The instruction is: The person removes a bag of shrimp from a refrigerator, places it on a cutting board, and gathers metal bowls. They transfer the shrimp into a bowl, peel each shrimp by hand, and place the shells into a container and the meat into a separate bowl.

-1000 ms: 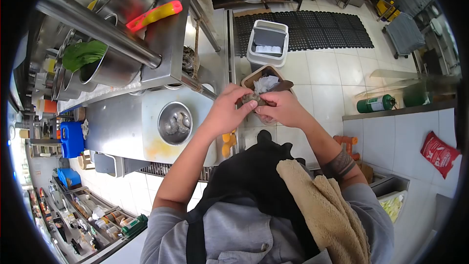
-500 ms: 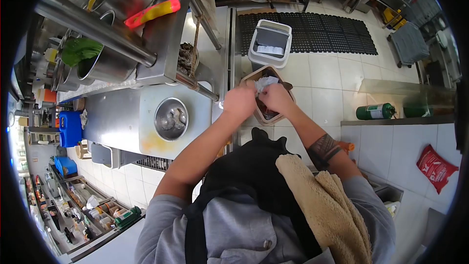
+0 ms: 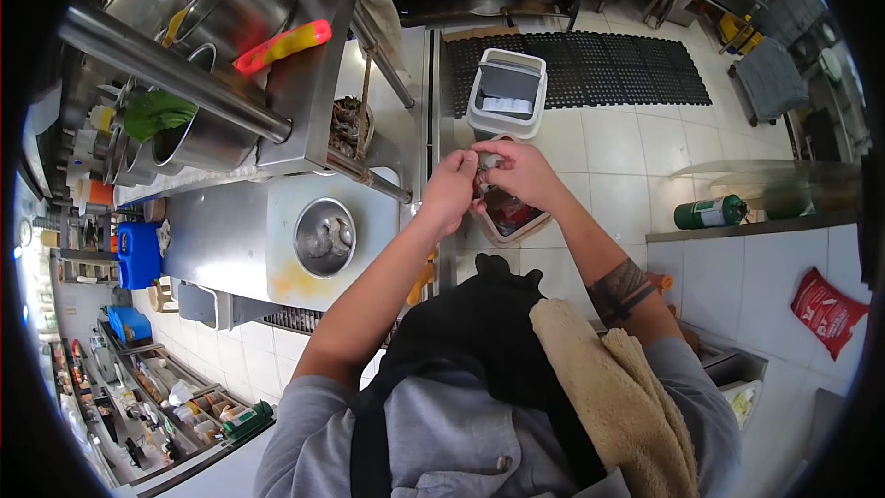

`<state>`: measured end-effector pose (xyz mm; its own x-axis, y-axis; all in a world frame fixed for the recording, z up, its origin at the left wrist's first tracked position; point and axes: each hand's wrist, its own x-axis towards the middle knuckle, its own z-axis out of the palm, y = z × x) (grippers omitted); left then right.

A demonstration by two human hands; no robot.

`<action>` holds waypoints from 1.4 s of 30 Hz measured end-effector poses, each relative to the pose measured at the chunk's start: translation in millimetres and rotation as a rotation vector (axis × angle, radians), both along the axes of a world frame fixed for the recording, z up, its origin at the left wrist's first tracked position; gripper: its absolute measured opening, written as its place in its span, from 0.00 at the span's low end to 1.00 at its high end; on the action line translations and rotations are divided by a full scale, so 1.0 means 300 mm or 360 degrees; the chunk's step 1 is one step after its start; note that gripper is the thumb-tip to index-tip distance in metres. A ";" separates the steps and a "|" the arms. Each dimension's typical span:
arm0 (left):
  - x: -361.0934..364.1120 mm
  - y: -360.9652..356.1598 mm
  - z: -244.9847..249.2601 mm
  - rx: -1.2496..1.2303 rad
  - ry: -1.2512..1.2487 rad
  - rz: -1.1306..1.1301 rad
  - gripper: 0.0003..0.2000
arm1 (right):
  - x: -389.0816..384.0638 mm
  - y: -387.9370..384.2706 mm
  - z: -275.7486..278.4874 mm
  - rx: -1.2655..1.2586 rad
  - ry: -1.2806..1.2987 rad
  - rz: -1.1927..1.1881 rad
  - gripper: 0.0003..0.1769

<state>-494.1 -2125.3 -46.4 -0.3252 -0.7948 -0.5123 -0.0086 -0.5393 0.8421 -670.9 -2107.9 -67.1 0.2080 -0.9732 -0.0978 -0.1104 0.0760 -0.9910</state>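
My left hand (image 3: 450, 188) and my right hand (image 3: 518, 175) meet in front of me, fingers closed on a small, soft-looking pale grey piece (image 3: 487, 162). Its exact kind is too small to make out. Both hands are above an open pale bin (image 3: 503, 242) with dark and reddish contents, and they hide its far part. To the left, a steel bowl (image 3: 300, 242) with several wet, grey-white pieces in it sits on a white cutting board (image 3: 284, 281).
A steel shelf (image 3: 312, 83) with pots and a pink-yellow handled tool (image 3: 282, 46) stands left of my hands. Beyond the bin is a white swing-lid trash can (image 3: 506, 124), near a black floor mat (image 3: 627, 65). A green gas canister (image 3: 710, 212) lies to the right.
My hands have come slightly closer to each other, and the fingers have shifted around the pale piece. More of the bin's dark reddish contents shows below them. The view has tilted a little.
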 end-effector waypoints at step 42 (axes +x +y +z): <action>-0.031 0.173 -0.053 -0.1041 -0.0512 -0.0072 0.20 | 0.155 0.080 -0.098 -0.0447 -0.0292 -0.0792 0.09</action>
